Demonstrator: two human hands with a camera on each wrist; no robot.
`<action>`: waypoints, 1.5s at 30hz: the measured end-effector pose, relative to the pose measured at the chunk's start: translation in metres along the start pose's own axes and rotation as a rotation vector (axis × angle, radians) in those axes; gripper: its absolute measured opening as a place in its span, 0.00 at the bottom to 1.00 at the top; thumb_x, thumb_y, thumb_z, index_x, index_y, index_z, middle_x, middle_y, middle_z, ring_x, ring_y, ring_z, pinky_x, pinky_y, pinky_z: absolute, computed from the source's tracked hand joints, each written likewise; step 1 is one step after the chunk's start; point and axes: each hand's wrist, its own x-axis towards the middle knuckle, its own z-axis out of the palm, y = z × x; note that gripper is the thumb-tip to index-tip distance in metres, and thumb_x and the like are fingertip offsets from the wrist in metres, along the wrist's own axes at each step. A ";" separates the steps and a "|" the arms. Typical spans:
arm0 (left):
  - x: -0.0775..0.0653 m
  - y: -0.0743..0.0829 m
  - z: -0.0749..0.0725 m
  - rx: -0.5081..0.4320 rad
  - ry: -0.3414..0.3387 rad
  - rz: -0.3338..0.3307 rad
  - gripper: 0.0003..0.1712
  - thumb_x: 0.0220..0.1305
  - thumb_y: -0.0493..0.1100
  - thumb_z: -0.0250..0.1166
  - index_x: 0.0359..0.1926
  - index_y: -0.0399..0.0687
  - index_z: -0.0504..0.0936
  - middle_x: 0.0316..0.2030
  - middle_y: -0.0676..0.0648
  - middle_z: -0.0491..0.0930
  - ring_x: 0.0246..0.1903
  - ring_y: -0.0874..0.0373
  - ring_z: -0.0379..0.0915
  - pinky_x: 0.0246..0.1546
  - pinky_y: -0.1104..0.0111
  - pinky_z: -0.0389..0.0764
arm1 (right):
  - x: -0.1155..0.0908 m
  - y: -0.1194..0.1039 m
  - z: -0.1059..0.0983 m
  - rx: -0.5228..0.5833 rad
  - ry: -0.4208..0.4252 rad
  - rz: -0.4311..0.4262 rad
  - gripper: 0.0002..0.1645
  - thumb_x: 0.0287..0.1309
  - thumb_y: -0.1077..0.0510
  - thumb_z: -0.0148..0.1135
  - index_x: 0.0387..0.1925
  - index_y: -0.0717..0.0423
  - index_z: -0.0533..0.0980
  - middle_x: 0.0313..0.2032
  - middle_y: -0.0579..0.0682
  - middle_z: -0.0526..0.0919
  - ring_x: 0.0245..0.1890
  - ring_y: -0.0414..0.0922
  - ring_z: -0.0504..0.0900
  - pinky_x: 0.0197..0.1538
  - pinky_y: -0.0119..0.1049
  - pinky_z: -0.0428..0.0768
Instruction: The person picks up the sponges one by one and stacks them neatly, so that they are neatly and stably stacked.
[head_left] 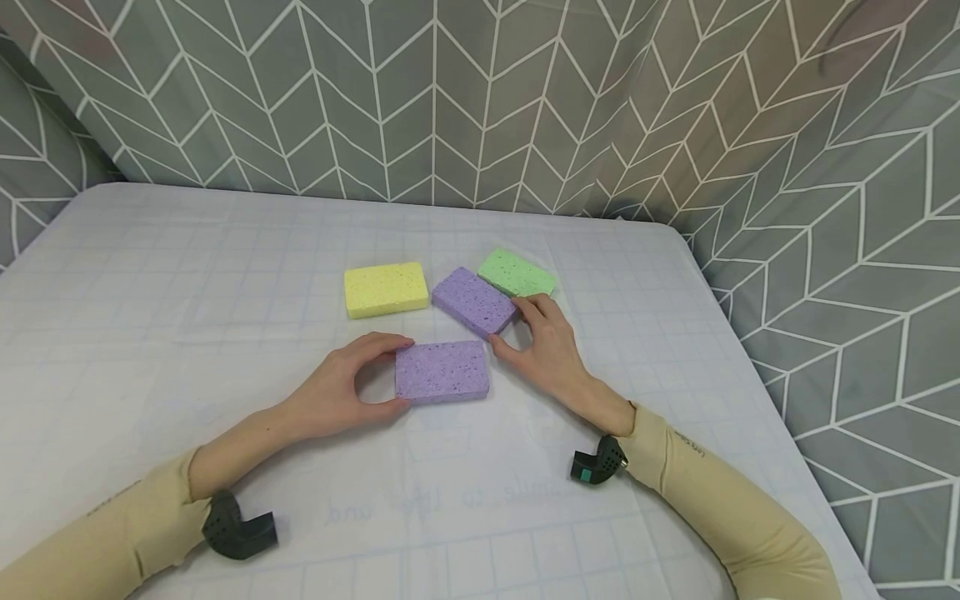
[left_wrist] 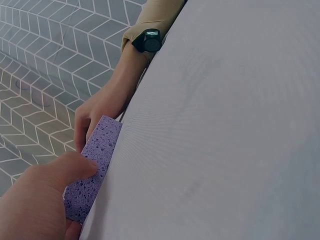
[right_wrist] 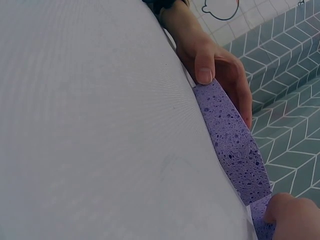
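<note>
Two purple sponges lie on the table, one nearer and one farther back. My left hand (head_left: pixel 341 387) grips the left end of the nearer purple sponge (head_left: pixel 442 372) between thumb and fingers. The farther purple sponge (head_left: pixel 472 300) lies at a slant, its right end pinched by my right hand (head_left: pixel 546 346). Behind it, a green sponge (head_left: pixel 517 272) sits close against its back edge. A yellow sponge (head_left: pixel 386 290) lies to the left. In the left wrist view, the thumb presses on the side of the nearer sponge (left_wrist: pixel 95 155). The right wrist view shows both purple sponges nearly end to end.
A white cloth with a faint grid covers the table (head_left: pixel 187 267). Grey curtains (head_left: pixel 405 92) with white chevron lines hang behind and at the right. Each wrist wears a small black camera (head_left: pixel 238 527).
</note>
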 end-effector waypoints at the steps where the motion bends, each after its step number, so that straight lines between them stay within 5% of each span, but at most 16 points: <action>1: 0.000 0.000 0.000 0.000 0.000 0.001 0.41 0.53 0.49 0.78 0.67 0.53 0.72 0.61 0.53 0.75 0.59 0.57 0.74 0.63 0.54 0.76 | 0.000 0.000 0.000 -0.002 0.000 0.001 0.35 0.50 0.49 0.74 0.54 0.69 0.77 0.47 0.58 0.77 0.46 0.51 0.75 0.47 0.44 0.80; 11: 0.000 0.001 -0.001 -0.008 0.001 -0.007 0.42 0.52 0.48 0.78 0.67 0.53 0.72 0.62 0.54 0.75 0.59 0.58 0.73 0.64 0.56 0.75 | 0.000 -0.001 0.000 0.003 -0.005 0.015 0.35 0.50 0.49 0.73 0.55 0.68 0.77 0.49 0.58 0.78 0.50 0.53 0.77 0.52 0.46 0.80; 45: -0.001 0.001 0.000 -0.010 -0.004 -0.017 0.42 0.53 0.49 0.78 0.68 0.53 0.72 0.62 0.52 0.75 0.60 0.56 0.73 0.64 0.53 0.74 | 0.000 0.002 0.001 0.111 0.011 0.052 0.35 0.49 0.52 0.75 0.55 0.68 0.77 0.48 0.56 0.77 0.43 0.49 0.80 0.47 0.40 0.84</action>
